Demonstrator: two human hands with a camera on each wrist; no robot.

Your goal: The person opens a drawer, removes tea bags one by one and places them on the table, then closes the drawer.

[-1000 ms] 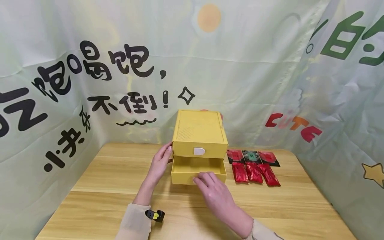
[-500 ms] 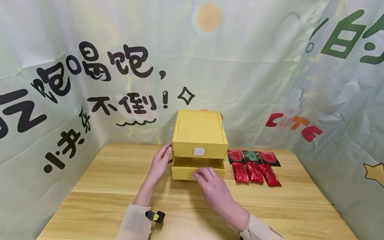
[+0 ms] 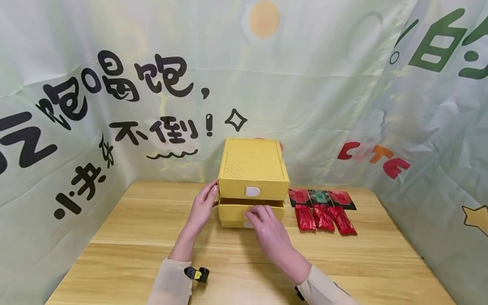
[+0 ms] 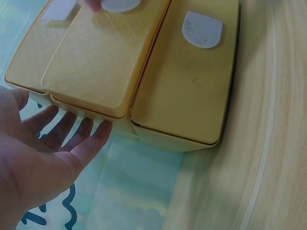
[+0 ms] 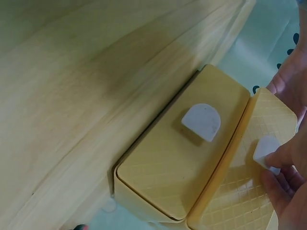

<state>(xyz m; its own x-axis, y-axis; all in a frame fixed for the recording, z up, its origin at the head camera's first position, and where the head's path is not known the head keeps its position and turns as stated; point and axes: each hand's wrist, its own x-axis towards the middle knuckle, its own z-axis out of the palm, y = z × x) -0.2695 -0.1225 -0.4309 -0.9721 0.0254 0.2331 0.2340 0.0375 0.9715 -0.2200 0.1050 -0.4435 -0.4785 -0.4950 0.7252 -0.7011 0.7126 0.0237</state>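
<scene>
A small yellow drawer cabinet (image 3: 253, 159) stands on the table near the fabric backdrop. Its middle drawer (image 3: 230, 212) juts out a little, and a dark gap shows above its front. With thumb and fingers my right hand (image 3: 272, 233) pinches that drawer's white handle (image 5: 265, 147). My left hand (image 3: 201, 207) rests against the cabinet's left side, the fingers (image 4: 93, 139) extended along it in the left wrist view. Below, the bottom drawer (image 5: 177, 153) sits closed, its white handle (image 5: 202, 120) untouched. The top drawer (image 3: 232, 188) is closed too.
Right of the cabinet lie three red wrapped packets (image 3: 324, 219) in a row. Behind them are three flat dark packets (image 3: 321, 198), two with red and one with green. The wooden table (image 3: 362, 267) meets printed fabric (image 3: 324, 106) at the back and sides.
The middle drawer has slid inward, from well pulled out to only slightly out. My right hand has moved forward with it. The left hand has stayed at the cabinet's side.
</scene>
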